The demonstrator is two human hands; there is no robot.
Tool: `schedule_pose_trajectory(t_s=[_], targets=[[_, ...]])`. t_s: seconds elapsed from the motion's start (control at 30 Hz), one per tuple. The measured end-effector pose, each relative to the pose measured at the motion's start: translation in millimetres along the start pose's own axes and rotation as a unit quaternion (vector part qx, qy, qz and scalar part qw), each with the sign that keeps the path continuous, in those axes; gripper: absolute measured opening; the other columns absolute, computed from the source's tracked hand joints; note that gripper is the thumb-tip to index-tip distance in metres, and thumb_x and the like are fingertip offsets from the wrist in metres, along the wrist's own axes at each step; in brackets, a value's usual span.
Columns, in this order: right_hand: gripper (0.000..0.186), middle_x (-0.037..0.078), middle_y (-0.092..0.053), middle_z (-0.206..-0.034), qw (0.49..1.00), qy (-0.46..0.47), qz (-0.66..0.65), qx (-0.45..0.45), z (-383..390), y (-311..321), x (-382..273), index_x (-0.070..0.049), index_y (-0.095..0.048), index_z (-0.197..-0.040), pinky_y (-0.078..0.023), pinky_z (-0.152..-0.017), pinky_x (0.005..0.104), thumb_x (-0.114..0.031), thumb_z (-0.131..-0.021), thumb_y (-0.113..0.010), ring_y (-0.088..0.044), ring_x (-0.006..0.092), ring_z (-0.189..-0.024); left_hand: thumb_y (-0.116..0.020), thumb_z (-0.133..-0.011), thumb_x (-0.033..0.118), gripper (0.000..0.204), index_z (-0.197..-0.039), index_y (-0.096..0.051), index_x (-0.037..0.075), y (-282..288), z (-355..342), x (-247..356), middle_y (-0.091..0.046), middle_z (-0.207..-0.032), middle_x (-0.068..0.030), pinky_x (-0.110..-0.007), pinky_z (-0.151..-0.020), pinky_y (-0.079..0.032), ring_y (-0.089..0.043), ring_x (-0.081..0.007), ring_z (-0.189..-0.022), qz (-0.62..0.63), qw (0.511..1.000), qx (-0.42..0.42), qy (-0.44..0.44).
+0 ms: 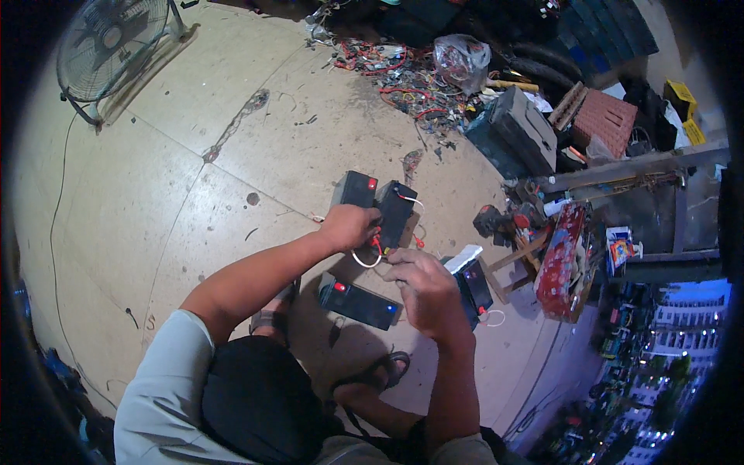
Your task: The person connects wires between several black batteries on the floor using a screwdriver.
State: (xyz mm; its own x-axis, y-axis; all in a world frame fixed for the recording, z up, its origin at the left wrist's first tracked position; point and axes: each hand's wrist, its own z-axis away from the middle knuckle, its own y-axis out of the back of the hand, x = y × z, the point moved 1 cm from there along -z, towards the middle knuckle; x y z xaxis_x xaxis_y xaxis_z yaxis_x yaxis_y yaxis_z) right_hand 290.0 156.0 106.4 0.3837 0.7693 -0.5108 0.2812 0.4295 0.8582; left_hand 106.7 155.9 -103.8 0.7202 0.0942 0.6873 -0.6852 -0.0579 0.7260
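My left hand (pixel 350 227) is closed, its fingertips pinched at a red connector (pixel 377 241) beside two black box-shaped batteries standing together, a left one (pixel 356 188) and a right one (pixel 397 205). From the connector a white wire (pixel 364 265) loops down toward my right hand (pixel 424 285). That hand has thumb and fingers pressed together near a small yellowish tip (pixel 387 252); what it holds is mostly hidden. Below my hands lies another black battery (pixel 360 303) with a red terminal cap. Right of my right hand is a further black battery (pixel 473 285) with a white piece (pixel 463 259) at its top.
Heaped wire scraps (pixel 418 97) and a clear plastic bag (pixel 462 62) lie at the far side. A cordless drill (pixel 496 221) and a red patterned box (pixel 564 263) stand to the right. A floor fan (pixel 112 46) is far left. My sandalled feet (pixel 387 372) flank the near battery.
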Motion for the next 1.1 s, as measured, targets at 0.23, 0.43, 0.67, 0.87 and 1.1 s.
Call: schedule_pose_trajectory(t_s=[0.23,0.43,0.67,0.87,1.1], targets=[[0.026,0.015,-0.071,-0.114,0.998,0.022,-0.028,0.043,-8,-1,10,-0.005,-0.068,-0.098,-0.056,-0.095,0.0399,0.013,-0.080,-0.066,-0.069,0.0340,-0.110,-0.071,-0.091,0.033,0.023,-0.113,-0.078,0.030,0,6,-20,-0.074,-0.088,-0.0088,-0.047,-0.067,-0.055,-0.071,-0.0336,-0.079,0.078,0.983,0.010,-0.164],[0.032,0.017,-0.067,-0.118,0.993,0.012,-0.089,0.071,-7,-3,12,-0.004,-0.065,-0.106,-0.052,-0.101,0.0411,0.014,-0.080,-0.062,-0.065,0.0350,-0.116,-0.073,-0.087,0.030,0.028,-0.114,-0.078,0.032,-5,5,-15,-0.075,-0.091,-0.0079,-0.046,-0.067,-0.055,-0.072,-0.0324,-0.080,-0.011,0.985,-0.034,-0.169],[0.031,0.017,-0.065,-0.120,0.989,-0.065,-0.037,0.126,-8,-16,11,-0.005,-0.063,-0.117,-0.053,-0.097,0.0425,0.002,-0.088,-0.070,-0.065,0.0378,-0.114,-0.073,-0.086,0.029,0.028,-0.113,-0.079,0.031,-5,6,-14,-0.073,-0.085,-0.0093,-0.046,-0.065,-0.054,-0.072,-0.0322,-0.078,-0.033,0.987,-0.019,-0.157],[0.025,0.019,-0.069,-0.108,0.958,-0.177,0.021,0.225,-30,-32,9,-0.004,-0.066,-0.115,-0.056,-0.087,0.0432,-0.011,-0.092,-0.075,-0.070,0.0378,-0.096,-0.071,-0.086,0.029,0.028,-0.112,-0.079,0.031,-7,4,-15,-0.072,-0.086,-0.0078,-0.046,-0.064,-0.054,-0.071,-0.0330,-0.078,-0.060,0.987,-0.035,-0.146],[0.023,0.008,-0.074,-0.104,0.877,-0.184,-0.220,0.385,-58,-80,35,-0.002,-0.072,-0.121,-0.056,-0.072,0.0249,-0.011,-0.101,-0.068,-0.068,0.0104,-0.087,-0.071,-0.083,0.027,0.021,-0.103,-0.079,0.027,0,4,-8,-0.073,-0.081,-0.0102,-0.048,-0.063,-0.055,-0.071,-0.0351,-0.074,-0.028,0.989,-0.014,-0.142]])
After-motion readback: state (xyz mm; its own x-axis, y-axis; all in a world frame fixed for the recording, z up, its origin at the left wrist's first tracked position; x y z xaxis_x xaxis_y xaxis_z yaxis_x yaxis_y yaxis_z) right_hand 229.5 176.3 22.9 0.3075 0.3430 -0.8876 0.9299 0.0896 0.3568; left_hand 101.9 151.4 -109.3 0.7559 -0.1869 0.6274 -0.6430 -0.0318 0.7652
